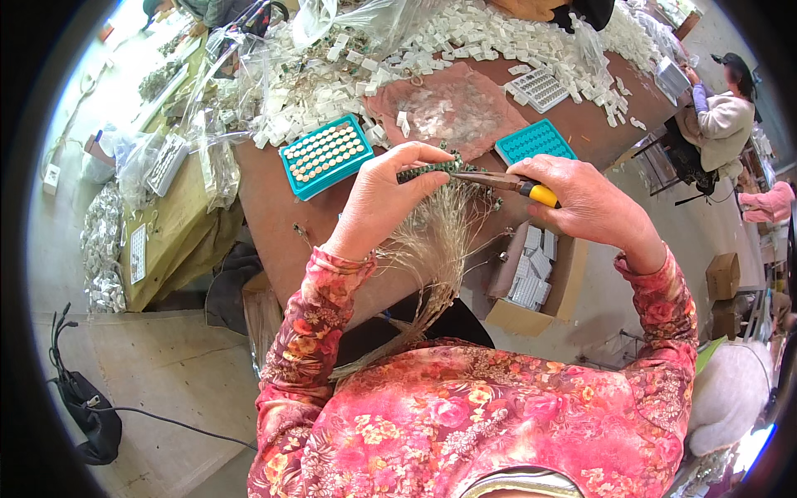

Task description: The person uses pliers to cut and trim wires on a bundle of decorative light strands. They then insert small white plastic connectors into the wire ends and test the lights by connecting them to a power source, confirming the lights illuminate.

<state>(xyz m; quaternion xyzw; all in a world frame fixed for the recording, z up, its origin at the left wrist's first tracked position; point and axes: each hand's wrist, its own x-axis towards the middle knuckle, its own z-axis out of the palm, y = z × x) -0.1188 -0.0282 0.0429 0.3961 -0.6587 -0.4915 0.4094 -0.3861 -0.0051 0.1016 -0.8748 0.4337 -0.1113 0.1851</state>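
Sitting at far left: black bag (90,419), trailing a thin cord. Clear plastic bags (101,249) of small parts, heaped beside an olive cloth cover (170,241). On the cover, white perforated tray (138,253); behind it, second white tray (168,164), among loose plastic film. Next, brown surface (270,199), bearing a teal tray (340,180) filled with rows of round cream discs. Across the back, broad pile of small white plastic pieces (473,41).

Left hand (383,189), floral sleeve: closed in a pinch, thumb and fingers gripping a narrow green strip (411,174) of small components, held above the surface near its front edge. Hanging below the strip: bundle of fine pale wires (440,241), gathered toward the lap. Beyond, wrinkled reddish-brown cloth (452,104), laid flat.

Long-nose pliers (490,178), yellow and dark handles, tips at the strip beside the left thumb; bite on it, cannot tell. To the right, open cardboard box (569,274) below the surface, white trays (531,278) inside. Above, second teal tray (535,143); behind that, white tray with rows of cells (540,89). Right hand (577,195), floral sleeve: wrapped around the pliers' handles. At far right, person in cream jacket and dark cap (722,124).
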